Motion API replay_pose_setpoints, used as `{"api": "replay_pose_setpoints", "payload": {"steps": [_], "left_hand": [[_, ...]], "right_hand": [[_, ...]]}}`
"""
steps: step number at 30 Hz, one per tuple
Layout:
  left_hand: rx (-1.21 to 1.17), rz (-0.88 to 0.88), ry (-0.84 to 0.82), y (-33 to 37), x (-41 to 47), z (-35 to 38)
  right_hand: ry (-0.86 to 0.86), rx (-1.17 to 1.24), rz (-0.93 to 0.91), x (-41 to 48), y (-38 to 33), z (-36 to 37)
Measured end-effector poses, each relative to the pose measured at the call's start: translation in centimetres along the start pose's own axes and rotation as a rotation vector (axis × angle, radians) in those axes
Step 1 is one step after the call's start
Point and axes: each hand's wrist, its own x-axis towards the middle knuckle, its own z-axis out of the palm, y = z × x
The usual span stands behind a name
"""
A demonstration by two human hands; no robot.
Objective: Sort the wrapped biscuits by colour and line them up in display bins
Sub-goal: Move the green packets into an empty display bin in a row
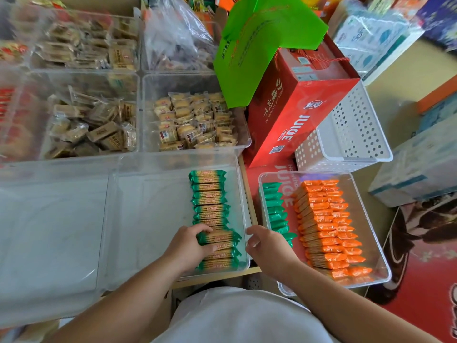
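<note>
Green biscuit rows (212, 214): two. Orange biscuit row (326, 226): one. Clear bins (148, 219) holding them: two. Red juice boxes (296, 115): two.

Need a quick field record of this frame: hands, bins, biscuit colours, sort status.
left hand: grips packets at the near end of the green biscuit row
right hand: empty, fingers loosely curled, by the display bin's right wall
display bin: clear; one green row along its right side
side bin: clear; green column on the left, orange biscuits on the right
status: greens split across both bins, sorting unfinished
</note>
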Motion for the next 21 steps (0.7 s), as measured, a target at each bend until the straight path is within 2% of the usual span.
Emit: {"api": "replay_pose_setpoints", "payload": {"steps": [4,8,11,14,17,21], "left_hand": [[-0.023,-0.019,-0.014,-0.2,-0.1,0.3],[0.088,-0.029,0.012,-0.2,0.2,0.4],[0.154,-0.016,0.018,-0.1,0.1,0.2],[0.215,-0.004,0.066,0.2,-0.1,0.4],[0.314,0.017,0.127,0.9,-0.3,0.9],[0.526,0.12,0.281,3.6,-0.9,1.8]], "right_hand": [[-0.001,0.017,-0.013,0.0,0.1,0.0],[0.024,-0.001,-0.072,-0.3,0.4,-0.9],[0.185,0.08,-0.125,-0.3,1.9,-2.4],[0.32,0.059,-0.107,0.0,4.9,-4.0],[0.238,-0.11,-0.05,0.3,8.0,-5.1],[0.045,-0.338,-0.112,0.6,9.8,-5.8]]}}
